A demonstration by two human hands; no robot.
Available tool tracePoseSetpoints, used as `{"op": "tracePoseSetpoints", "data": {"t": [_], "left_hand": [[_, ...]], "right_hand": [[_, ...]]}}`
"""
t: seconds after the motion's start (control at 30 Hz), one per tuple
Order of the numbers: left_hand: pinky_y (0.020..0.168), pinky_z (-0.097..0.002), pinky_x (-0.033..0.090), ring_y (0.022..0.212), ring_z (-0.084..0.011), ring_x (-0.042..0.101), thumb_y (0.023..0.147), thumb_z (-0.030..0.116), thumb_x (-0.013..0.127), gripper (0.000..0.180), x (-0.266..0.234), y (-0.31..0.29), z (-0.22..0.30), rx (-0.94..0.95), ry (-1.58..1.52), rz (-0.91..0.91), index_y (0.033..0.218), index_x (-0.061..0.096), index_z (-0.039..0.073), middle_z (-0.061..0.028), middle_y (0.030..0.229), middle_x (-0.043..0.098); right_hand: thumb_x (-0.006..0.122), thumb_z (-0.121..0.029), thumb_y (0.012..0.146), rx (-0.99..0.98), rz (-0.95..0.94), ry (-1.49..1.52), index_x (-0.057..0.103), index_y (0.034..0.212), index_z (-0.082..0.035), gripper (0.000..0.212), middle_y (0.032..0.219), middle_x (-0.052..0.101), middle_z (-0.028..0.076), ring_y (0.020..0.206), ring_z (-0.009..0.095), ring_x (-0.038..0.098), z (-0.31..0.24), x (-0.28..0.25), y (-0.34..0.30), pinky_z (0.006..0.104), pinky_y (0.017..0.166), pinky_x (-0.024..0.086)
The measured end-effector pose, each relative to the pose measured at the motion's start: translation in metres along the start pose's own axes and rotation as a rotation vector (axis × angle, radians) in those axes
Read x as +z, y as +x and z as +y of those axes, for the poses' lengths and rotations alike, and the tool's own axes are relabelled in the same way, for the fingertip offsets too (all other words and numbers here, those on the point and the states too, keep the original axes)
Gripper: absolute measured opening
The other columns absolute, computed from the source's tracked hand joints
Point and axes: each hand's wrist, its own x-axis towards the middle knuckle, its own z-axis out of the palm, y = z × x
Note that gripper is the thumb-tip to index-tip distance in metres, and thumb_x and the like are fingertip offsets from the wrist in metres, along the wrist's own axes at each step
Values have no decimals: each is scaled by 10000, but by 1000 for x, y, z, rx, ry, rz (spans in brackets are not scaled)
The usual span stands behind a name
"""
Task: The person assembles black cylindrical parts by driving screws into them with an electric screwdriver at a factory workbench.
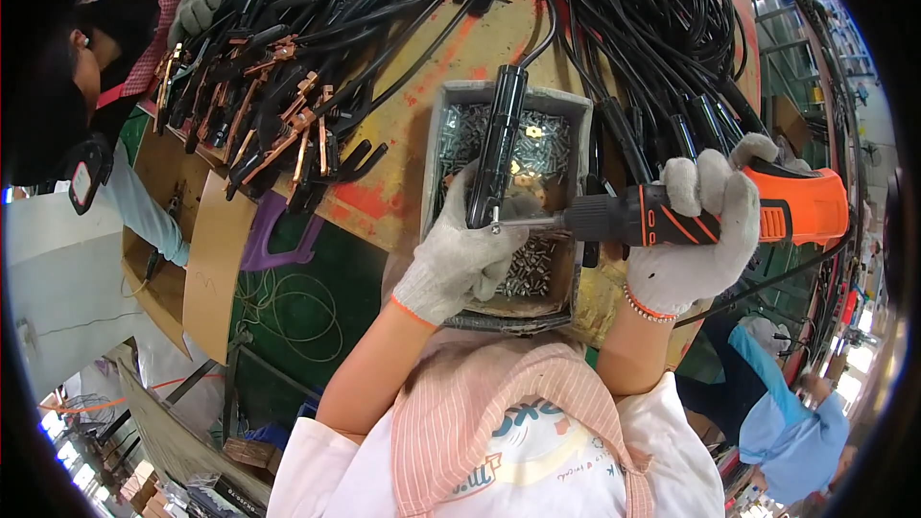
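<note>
Your left hand (460,257), in a pale knitted glove, is closed around the lower end of a black handle (501,129), holding it nearly upright in the picture above an open grey box (433,168) of small screws (532,273). Your right hand (708,221), gloved too, grips an orange and black power screwdriver (672,219), fingers wrapped over its body. Its bit (537,222) points left, its tip at the handle's lower end by a small shiny spot; you cannot tell whether it is seated. A black cable (548,29) runs from the handle's upper end. On the yellow table (393,158), black cables (657,19) lie to the right, and copper clamps (300,125) lie to the left, near a co-worker's gloved hand (199,8).
</note>
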Motion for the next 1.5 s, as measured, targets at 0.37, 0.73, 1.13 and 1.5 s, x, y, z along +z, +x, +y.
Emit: {"op": "tracePoseSetpoints", "data": {"t": [0.37,0.73,1.13,1.5], "left_hand": [[452,-204,434,590,-71,562,837,-66,665,906,-2,4,-4,61,41,8,1533,112,107,-141,1137,659],[444,-211,444,587,-86,573,824,-71,659,881,1,3,-1,68,20,5,1518,144,103,-143,1105,659],[396,-218,387,511,-70,513,814,-59,662,904,3,1,1,48,-11,36,1527,131,108,-91,972,657],[372,-224,349,473,-65,472,794,-6,693,908,11,0,4,80,38,92,1524,156,60,-36,792,597]], "right_hand": [[534,-79,954,17,168,-79,461,1275,-68,329,736,359,-7,627,107,324,5,-5,-1,268,601,336],[552,-61,940,5,220,-92,440,1298,-63,376,720,367,-16,628,91,327,4,-6,-1,269,606,351],[544,-77,940,12,255,-157,425,1291,-10,376,727,340,3,636,132,354,7,-11,-7,292,603,351],[506,-77,964,-52,77,-160,285,1442,-48,527,746,377,22,615,150,379,8,-5,-12,293,576,353]]}}
